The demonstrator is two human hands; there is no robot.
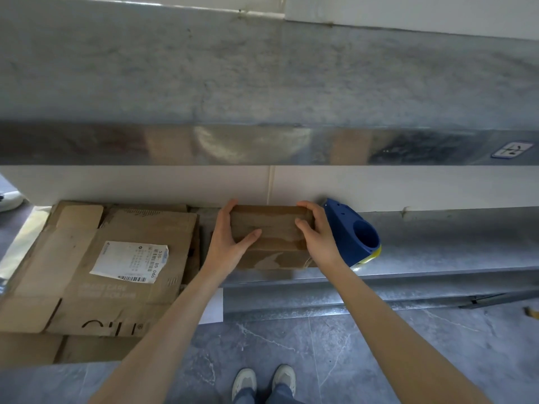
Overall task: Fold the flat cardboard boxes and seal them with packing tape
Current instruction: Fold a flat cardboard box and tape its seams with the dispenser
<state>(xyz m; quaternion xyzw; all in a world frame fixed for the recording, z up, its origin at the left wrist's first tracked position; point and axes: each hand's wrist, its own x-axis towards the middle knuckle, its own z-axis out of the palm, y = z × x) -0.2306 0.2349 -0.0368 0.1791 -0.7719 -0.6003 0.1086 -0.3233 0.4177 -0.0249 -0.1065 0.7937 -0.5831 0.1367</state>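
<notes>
A small brown cardboard box (272, 231), folded up and streaked with clear tape, sits on the lower metal shelf (437, 237) against the white wall. My left hand (229, 237) grips its left end, fingers over the far edge and thumb on top. My right hand (316, 231) grips its right end the same way. A blue tape dispenser (354, 231) with a yellow edge lies just right of the box, behind my right hand. A stack of flat cardboard boxes (96, 269), the top one with a white shipping label, lies to the left.
A metal upper shelf (262, 83) juts out above the box, its shiny front lip at head height. The grey tiled floor (335, 351) and my shoes (264, 381) are below. A white sheet (214, 307) shows under my left forearm.
</notes>
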